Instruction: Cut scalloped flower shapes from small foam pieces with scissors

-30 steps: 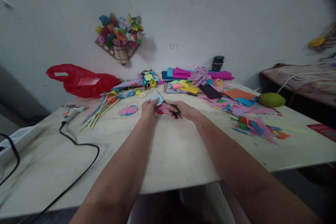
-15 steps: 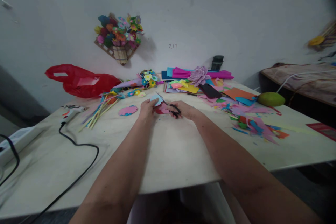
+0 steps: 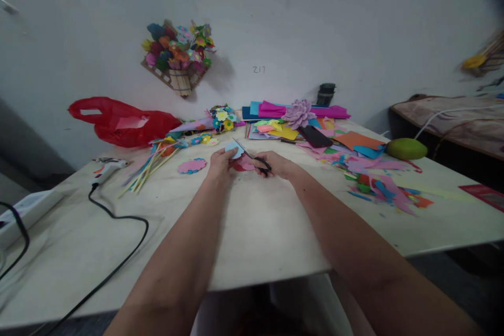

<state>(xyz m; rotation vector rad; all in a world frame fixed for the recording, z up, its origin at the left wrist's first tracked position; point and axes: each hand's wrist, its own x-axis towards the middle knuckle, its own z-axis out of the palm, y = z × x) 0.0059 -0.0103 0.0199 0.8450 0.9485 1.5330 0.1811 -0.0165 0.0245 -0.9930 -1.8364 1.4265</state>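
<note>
Between the fingers of my left hand (image 3: 220,164) is a small light-blue piece of craft paper (image 3: 233,150). My right hand (image 3: 276,164) is closed around the black handles of a pair of scissors (image 3: 261,161), whose blades point up and left against the blue piece's right edge. Below the blades, pink and red pieces (image 3: 244,164) lie on the table, partly hidden by my hands. A scalloped pink and blue disc (image 3: 192,166) rests to the left of my left hand.
On the left are a glue gun (image 3: 110,169), thin sticks (image 3: 147,170), a red plastic bag (image 3: 126,123) and a power strip (image 3: 29,212). Paper scraps (image 3: 388,189), a phone (image 3: 315,136), a purple flower (image 3: 299,114) and a green fruit (image 3: 406,148) lie right and back.
Almost nothing differs. My hands and the scissors have stayed in nearly the same place, with the blades still at the blue piece.
</note>
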